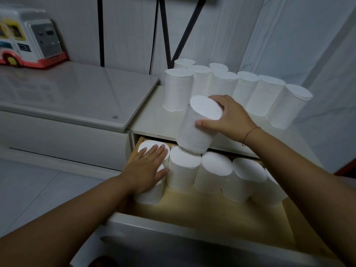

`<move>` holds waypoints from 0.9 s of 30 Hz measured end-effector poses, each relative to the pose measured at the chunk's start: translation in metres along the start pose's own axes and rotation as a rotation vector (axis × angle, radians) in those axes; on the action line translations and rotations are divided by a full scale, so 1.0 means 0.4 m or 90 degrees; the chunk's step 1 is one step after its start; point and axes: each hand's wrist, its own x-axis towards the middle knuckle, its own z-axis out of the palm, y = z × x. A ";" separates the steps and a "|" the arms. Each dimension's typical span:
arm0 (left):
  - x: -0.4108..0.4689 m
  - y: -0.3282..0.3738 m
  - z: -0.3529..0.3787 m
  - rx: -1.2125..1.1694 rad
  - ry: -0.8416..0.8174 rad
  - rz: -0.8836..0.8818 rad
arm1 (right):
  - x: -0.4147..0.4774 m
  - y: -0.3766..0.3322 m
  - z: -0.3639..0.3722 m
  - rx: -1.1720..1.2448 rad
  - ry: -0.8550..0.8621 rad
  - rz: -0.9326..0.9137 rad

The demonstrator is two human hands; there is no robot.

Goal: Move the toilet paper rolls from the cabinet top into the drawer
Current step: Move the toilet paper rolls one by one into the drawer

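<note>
The drawer (202, 212) is pulled open, and its wooden bottom is bare at the front. A row of white toilet paper rolls in the drawer (216, 170) stands upright along the back, side by side and touching. The left hand (146, 166) lies flat with straight fingers on the tops of the rolls at the left end; it wears a gold ring (144, 157). The right hand (229, 118), with a red string (250, 132) on its wrist, grips one tilted roll (196, 132) just above the drawer, fingers and thumb curled round it. The low edge of this roll looks to touch the top of a drawer roll. More rolls on the cabinet top (265, 95) stand close together at the back of the white cabinet top (154, 120). To the left is a lower, shiny counter (77, 93) with a toy bus (28, 37) on it. Behind is a white wall (125, 35) with black bars (101, 31). The floor (28, 189) has pale tiles.
</note>
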 end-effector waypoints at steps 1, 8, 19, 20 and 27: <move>-0.002 0.001 0.000 0.004 -0.001 0.000 | -0.024 -0.009 -0.002 0.004 -0.020 -0.005; -0.020 0.002 -0.004 -0.017 -0.021 0.010 | -0.168 -0.041 0.036 0.024 -0.144 -0.025; -0.048 0.002 -0.010 -0.062 -0.017 0.027 | -0.265 0.016 0.257 -0.037 -0.188 0.016; -0.047 0.000 -0.008 -0.064 -0.013 0.029 | -0.269 0.015 0.272 -0.038 -0.175 0.012; -0.044 -0.011 0.001 -0.099 -0.011 0.040 | -0.290 0.028 0.326 -0.168 -0.116 -0.020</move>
